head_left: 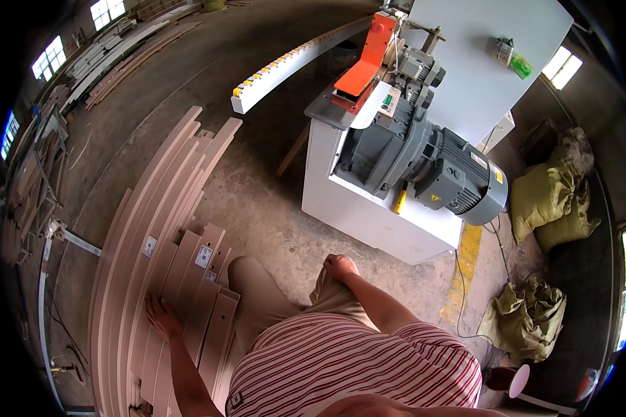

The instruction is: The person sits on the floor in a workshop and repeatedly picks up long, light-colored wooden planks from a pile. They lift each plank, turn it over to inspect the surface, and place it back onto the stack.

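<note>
My left hand [163, 318] lies with its fingers stretched out on a stack of long brownish-pink boards [140, 278], at the left of my legs. White paper labels [203, 256] are stuck on several of the boards, and some have holes near their ends. Over by my right knee rests my right hand [339, 267], its fingers curled in and nothing seen in them. The tips of those fingers are partly hidden.
Ahead stands a white machine cabinet [368, 226] bearing a big grey motor [459, 174] and an orange guard [368, 59]. A long white conveyor rail [278, 73] runs off behind it. Yellow-green sacks [549, 198] and a cable [459, 292] lie at the right. A metal frame [45, 292] stands far left.
</note>
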The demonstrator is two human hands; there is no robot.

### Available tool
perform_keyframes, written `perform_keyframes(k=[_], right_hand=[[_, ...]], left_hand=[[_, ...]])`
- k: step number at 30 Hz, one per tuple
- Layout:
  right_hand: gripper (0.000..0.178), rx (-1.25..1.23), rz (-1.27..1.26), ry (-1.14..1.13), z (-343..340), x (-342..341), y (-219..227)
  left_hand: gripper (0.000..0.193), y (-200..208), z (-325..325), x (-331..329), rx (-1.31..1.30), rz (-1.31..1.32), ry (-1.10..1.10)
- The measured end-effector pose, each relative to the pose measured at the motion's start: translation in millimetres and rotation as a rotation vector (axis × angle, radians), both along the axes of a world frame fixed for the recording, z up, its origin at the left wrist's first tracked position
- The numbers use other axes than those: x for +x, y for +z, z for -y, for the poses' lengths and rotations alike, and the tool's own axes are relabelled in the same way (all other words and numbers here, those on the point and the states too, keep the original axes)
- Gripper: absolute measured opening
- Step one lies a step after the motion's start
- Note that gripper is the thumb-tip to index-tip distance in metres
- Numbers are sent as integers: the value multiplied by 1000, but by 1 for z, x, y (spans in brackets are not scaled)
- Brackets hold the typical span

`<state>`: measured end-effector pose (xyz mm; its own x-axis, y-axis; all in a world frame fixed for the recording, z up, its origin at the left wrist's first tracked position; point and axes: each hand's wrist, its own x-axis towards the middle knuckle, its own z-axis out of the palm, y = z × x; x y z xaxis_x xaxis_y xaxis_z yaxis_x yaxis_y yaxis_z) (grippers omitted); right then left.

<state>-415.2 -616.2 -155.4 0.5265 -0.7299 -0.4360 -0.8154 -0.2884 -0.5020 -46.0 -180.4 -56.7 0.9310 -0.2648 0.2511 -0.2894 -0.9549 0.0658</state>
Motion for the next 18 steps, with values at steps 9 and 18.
perform_keyframes(k=[9, 18], right_hand=[[35, -5, -30, 8, 0, 0, 3], [37, -7, -33, 4, 0, 1, -4]], left_hand=[[45, 2, 2, 1, -16, -3, -14], [45, -3, -2, 3, -7, 26, -13]])
